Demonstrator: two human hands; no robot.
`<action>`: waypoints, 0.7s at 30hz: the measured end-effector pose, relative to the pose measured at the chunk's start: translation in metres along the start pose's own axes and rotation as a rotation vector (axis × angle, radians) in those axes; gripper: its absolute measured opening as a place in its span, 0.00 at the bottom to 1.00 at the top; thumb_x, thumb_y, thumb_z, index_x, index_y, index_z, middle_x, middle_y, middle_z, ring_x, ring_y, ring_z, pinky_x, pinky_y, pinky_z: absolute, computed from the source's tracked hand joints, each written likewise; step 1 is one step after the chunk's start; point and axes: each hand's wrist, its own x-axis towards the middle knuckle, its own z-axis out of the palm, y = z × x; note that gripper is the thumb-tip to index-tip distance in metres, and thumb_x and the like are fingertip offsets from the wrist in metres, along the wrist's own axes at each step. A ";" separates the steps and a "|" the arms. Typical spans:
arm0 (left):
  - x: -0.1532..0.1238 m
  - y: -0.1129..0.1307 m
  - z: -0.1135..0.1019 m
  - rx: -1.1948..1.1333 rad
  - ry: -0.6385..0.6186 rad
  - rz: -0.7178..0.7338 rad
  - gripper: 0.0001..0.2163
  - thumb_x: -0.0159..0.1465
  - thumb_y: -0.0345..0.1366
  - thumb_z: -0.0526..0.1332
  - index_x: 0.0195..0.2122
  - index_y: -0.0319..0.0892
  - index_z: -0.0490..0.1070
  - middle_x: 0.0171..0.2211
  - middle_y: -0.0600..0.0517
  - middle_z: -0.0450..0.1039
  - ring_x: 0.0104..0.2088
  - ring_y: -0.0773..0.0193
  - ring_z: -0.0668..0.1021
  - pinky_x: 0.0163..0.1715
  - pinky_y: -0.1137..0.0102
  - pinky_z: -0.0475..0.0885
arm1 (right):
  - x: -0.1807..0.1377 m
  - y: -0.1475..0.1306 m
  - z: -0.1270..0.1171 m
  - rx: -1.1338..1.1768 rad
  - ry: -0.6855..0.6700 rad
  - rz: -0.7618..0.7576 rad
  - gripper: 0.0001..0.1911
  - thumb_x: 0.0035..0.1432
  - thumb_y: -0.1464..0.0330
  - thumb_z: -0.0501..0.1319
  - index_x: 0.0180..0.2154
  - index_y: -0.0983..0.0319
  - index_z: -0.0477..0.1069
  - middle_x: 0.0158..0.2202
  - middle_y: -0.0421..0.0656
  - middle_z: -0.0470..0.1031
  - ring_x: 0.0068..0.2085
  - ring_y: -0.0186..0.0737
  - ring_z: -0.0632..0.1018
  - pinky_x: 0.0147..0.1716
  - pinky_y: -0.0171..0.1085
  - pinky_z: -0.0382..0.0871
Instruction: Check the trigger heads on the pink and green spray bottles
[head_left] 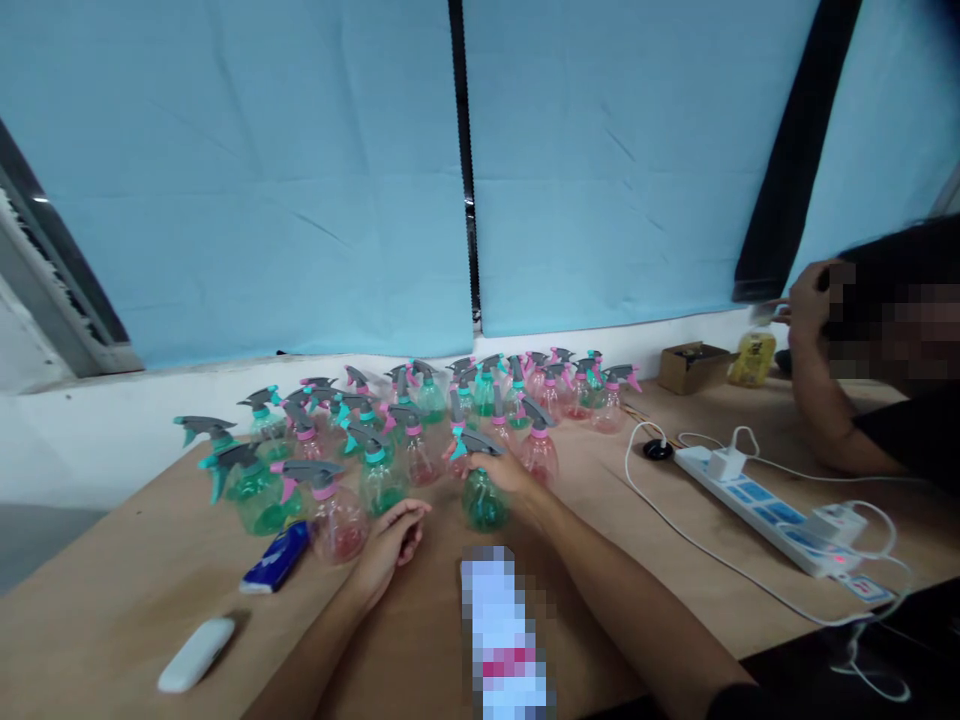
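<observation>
Phone (499,630) is set nearest on counter (405,640). Green bottle (486,506), upright beyond it, is pinched at the neck by right grip (501,470); left grip (397,532) is held half-curled, empty. Judged light, thin-walled, slick; best held at stiff neck.

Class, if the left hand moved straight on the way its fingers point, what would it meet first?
Probably the green spray bottle held by the right hand, though depth is hard to judge.
</observation>
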 end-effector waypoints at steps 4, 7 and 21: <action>0.001 -0.001 0.000 0.010 -0.005 -0.008 0.15 0.53 0.47 0.64 0.35 0.42 0.72 0.19 0.60 0.63 0.14 0.76 0.59 0.15 0.78 0.45 | -0.001 -0.001 0.000 0.014 -0.017 -0.028 0.14 0.45 0.70 0.56 0.34 0.58 0.76 0.31 0.39 0.78 0.29 0.35 0.75 0.32 0.35 0.71; 0.001 -0.003 -0.001 0.016 -0.013 -0.016 0.15 0.54 0.47 0.64 0.36 0.42 0.72 0.19 0.60 0.63 0.14 0.76 0.59 0.15 0.78 0.45 | 0.000 -0.004 0.001 0.032 0.007 0.005 0.12 0.45 0.69 0.57 0.32 0.60 0.77 0.29 0.40 0.77 0.26 0.35 0.74 0.30 0.35 0.70; 0.003 -0.007 -0.005 0.028 -0.073 -0.010 0.14 0.56 0.46 0.63 0.38 0.42 0.72 0.21 0.59 0.64 0.15 0.76 0.60 0.15 0.79 0.46 | 0.002 -0.009 -0.003 0.083 -0.138 -0.053 0.13 0.45 0.70 0.56 0.31 0.61 0.77 0.29 0.40 0.76 0.27 0.34 0.74 0.29 0.34 0.68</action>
